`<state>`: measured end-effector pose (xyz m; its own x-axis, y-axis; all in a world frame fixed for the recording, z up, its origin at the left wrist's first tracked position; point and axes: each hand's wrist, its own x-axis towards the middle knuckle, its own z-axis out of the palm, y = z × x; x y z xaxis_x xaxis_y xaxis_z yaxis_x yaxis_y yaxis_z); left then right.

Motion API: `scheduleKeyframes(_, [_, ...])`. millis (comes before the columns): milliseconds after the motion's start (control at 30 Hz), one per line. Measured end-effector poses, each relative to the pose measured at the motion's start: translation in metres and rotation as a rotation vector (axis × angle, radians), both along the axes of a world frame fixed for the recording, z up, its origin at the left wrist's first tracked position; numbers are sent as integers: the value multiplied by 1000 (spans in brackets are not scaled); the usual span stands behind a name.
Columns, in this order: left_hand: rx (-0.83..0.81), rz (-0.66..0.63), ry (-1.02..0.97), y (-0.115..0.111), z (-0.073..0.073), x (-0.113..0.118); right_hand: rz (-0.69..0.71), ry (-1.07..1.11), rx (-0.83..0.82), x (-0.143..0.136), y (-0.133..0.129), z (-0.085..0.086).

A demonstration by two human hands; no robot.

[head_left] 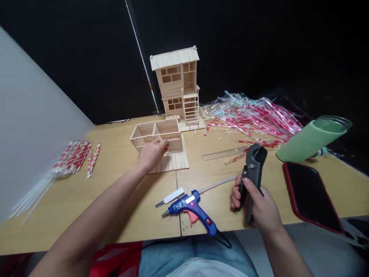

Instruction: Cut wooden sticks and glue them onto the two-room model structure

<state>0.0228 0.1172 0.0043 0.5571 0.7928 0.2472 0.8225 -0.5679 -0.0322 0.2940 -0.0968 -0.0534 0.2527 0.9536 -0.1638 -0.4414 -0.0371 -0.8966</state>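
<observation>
My right hand (263, 206) grips a black pipe cutter (254, 169), held upright over the right part of the table, its head pointing away from me. My left hand (152, 153) is at the front wall of a small open-topped wooden stick box (173, 129), which a divider splits inside. Its fingers are curled together; whatever they pinch is too small to make out. Under and before the box lies a mat of thin sticks (179, 161). Behind it stands a two-storey stick house (174, 77) with a roof and a ladder.
A blue glue gun (196, 207) and a white-handled craft knife (173, 195) lie near the front edge. A clear ruler (223, 153), red-white wrappers (259, 115), a leaning green bottle (305, 142) and a phone (311, 192) are right. Wrapped chopsticks (72, 156) and glue sticks (36, 196) lie left.
</observation>
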Motion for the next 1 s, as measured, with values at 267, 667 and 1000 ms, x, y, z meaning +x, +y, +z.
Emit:
scheduleKeyframes(267, [-10, 112, 234, 4, -14, 5, 54, 38, 22, 5, -1, -3])
scheduleKeyframes(667, [-103, 169, 208, 4, -15, 3, 49, 79, 2, 4, -5, 1])
scheduleKeyframes(1000, [-91, 158, -41, 4, -23, -5, 60, 84, 9, 3, -2, 1])
